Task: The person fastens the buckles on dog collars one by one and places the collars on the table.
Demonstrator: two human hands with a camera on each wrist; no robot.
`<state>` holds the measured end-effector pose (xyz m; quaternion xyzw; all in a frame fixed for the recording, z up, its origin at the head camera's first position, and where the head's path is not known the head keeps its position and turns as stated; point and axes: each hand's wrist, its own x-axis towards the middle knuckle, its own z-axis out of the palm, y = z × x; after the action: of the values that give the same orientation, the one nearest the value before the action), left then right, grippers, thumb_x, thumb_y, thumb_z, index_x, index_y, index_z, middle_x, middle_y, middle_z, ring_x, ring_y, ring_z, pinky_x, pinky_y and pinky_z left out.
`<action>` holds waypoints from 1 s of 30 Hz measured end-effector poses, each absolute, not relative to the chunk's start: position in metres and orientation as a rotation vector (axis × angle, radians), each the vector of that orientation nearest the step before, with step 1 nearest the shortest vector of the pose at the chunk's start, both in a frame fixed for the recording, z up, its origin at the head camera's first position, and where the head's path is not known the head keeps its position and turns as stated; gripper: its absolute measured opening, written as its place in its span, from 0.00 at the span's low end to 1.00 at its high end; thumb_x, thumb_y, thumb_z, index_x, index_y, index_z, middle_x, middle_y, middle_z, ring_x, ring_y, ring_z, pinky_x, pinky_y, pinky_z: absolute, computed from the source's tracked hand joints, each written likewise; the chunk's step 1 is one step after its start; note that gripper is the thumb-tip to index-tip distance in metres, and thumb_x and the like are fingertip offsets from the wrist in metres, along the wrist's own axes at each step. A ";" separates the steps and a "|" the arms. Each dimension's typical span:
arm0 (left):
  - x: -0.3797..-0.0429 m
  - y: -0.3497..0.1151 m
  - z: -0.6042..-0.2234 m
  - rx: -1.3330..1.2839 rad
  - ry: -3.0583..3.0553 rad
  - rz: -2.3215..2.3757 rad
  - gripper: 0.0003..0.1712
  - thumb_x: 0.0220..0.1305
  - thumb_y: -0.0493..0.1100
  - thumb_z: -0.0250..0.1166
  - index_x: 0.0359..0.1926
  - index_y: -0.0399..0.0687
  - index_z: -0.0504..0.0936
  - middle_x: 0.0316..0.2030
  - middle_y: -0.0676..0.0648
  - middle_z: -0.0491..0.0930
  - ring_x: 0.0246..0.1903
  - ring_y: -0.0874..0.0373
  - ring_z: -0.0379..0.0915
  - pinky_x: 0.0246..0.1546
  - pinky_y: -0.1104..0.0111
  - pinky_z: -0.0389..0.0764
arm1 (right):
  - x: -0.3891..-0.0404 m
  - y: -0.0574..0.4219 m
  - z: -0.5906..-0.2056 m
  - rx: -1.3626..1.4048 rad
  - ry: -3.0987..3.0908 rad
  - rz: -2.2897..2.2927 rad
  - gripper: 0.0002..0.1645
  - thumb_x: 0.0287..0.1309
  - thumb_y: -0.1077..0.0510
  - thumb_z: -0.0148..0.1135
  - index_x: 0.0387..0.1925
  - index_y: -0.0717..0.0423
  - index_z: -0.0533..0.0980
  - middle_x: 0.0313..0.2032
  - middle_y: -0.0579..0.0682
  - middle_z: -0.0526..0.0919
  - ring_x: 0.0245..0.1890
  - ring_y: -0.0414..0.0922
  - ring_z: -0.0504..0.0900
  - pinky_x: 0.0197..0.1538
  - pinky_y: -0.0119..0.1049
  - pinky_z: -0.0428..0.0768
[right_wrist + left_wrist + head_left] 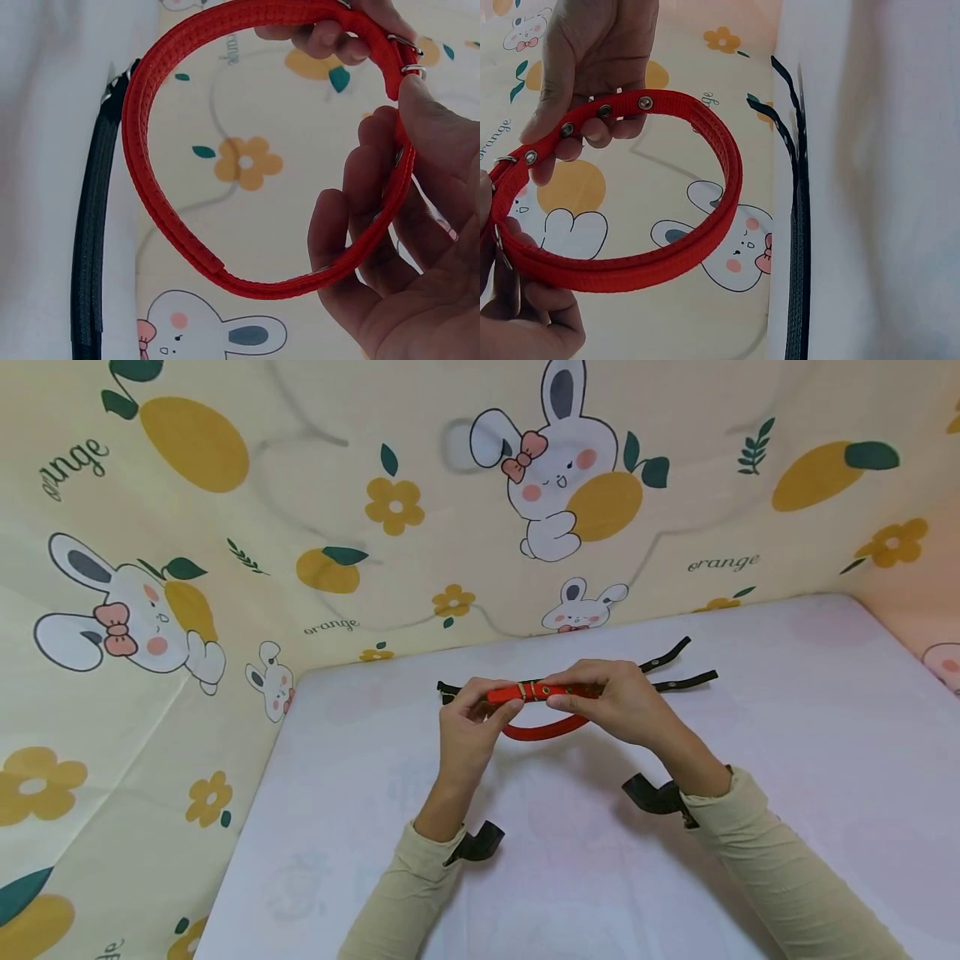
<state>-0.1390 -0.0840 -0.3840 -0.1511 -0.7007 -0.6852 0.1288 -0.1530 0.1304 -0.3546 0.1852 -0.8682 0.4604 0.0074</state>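
Note:
A red pet collar (543, 731), bent into a loop, is held up above the table between both hands. It has a metal buckle (502, 244) and a row of metal eyelets (605, 111) along one strap end. My left hand (471, 727) pinches the collar by the buckle, thumb in front. On the eyelet side, my right hand (618, 702) grips the strap between thumb and fingers. The right wrist view shows the strap end running through the buckle area, partly covered by the right thumb (431, 124). Behind the hands lie black straps (686, 680), their middle hidden in the head view.
A white-covered table (360, 810) spreads beneath the hands. Behind and to the left hangs a cream cloth (420, 418) printed with rabbits, oranges and flowers. Black wrist mounts (480, 842) sit at both sleeve cuffs.

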 end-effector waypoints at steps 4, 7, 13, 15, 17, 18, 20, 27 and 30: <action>-0.139 -0.086 -0.383 -0.421 -2.052 -1.998 0.13 0.58 0.32 0.72 0.45 0.35 0.85 0.39 0.43 0.83 0.37 0.59 0.76 0.40 0.73 0.78 | -0.154 0.129 -0.354 0.594 -2.712 1.424 0.15 0.54 0.47 0.73 0.44 0.41 0.87 0.37 0.41 0.87 0.32 0.45 0.77 0.32 0.33 0.76; -0.141 -0.086 -0.383 -0.419 -2.068 -2.005 0.13 0.58 0.33 0.71 0.46 0.36 0.85 0.39 0.42 0.83 0.38 0.59 0.78 0.42 0.73 0.80 | -0.155 0.128 -0.353 0.606 -2.704 1.390 0.14 0.54 0.47 0.74 0.44 0.41 0.87 0.36 0.41 0.87 0.32 0.44 0.77 0.32 0.33 0.75; -0.141 -0.085 -0.384 -0.430 -2.074 -2.030 0.13 0.57 0.32 0.72 0.45 0.35 0.84 0.39 0.41 0.84 0.39 0.59 0.80 0.43 0.72 0.81 | -0.153 0.127 -0.353 0.596 -2.710 1.370 0.14 0.54 0.49 0.74 0.44 0.41 0.87 0.35 0.40 0.87 0.32 0.43 0.77 0.32 0.32 0.76; -0.141 -0.085 -0.386 -0.430 -2.085 -2.031 0.14 0.57 0.32 0.72 0.45 0.35 0.85 0.39 0.40 0.83 0.38 0.60 0.80 0.43 0.72 0.81 | -0.151 0.126 -0.354 0.597 -2.715 1.367 0.14 0.54 0.51 0.74 0.44 0.42 0.87 0.35 0.40 0.87 0.32 0.43 0.78 0.33 0.32 0.76; -0.140 -0.085 -0.388 -0.431 -2.099 -2.030 0.14 0.57 0.33 0.72 0.46 0.35 0.85 0.39 0.40 0.83 0.38 0.61 0.80 0.43 0.73 0.81 | -0.150 0.126 -0.354 0.598 -2.716 1.361 0.14 0.54 0.52 0.75 0.44 0.43 0.87 0.35 0.41 0.88 0.32 0.43 0.78 0.32 0.32 0.76; -0.140 -0.084 -0.388 -0.430 -2.104 -2.032 0.14 0.58 0.33 0.72 0.46 0.35 0.85 0.39 0.39 0.83 0.38 0.61 0.80 0.43 0.73 0.82 | -0.150 0.126 -0.354 0.600 -2.717 1.358 0.15 0.53 0.52 0.75 0.44 0.43 0.87 0.35 0.40 0.88 0.32 0.43 0.78 0.32 0.32 0.76; -0.139 -0.085 -0.390 -0.421 -2.110 -2.032 0.14 0.57 0.33 0.72 0.46 0.35 0.85 0.39 0.38 0.83 0.38 0.62 0.80 0.43 0.74 0.82 | -0.150 0.126 -0.354 0.606 -2.721 1.356 0.15 0.53 0.52 0.75 0.45 0.43 0.87 0.35 0.40 0.88 0.32 0.43 0.78 0.32 0.32 0.76; -0.141 -0.085 -0.390 -0.448 -2.112 -2.044 0.14 0.57 0.33 0.72 0.45 0.35 0.85 0.39 0.37 0.82 0.38 0.61 0.80 0.43 0.71 0.84 | -0.149 0.126 -0.352 0.581 -2.741 1.354 0.18 0.52 0.48 0.75 0.47 0.39 0.87 0.36 0.40 0.88 0.32 0.43 0.78 0.33 0.32 0.76; -0.142 -0.085 -0.388 -0.501 -2.137 -2.032 0.14 0.57 0.33 0.72 0.45 0.36 0.85 0.41 0.37 0.83 0.41 0.60 0.80 0.44 0.68 0.85 | -0.149 0.124 -0.351 0.611 -2.742 1.354 0.20 0.50 0.44 0.76 0.48 0.39 0.86 0.38 0.40 0.87 0.33 0.43 0.78 0.34 0.33 0.77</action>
<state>-0.1416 -0.0848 -0.3881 -0.1669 -0.7124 -0.6775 0.0752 -0.1491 0.1238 -0.3509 0.1960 -0.8792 0.4340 0.0116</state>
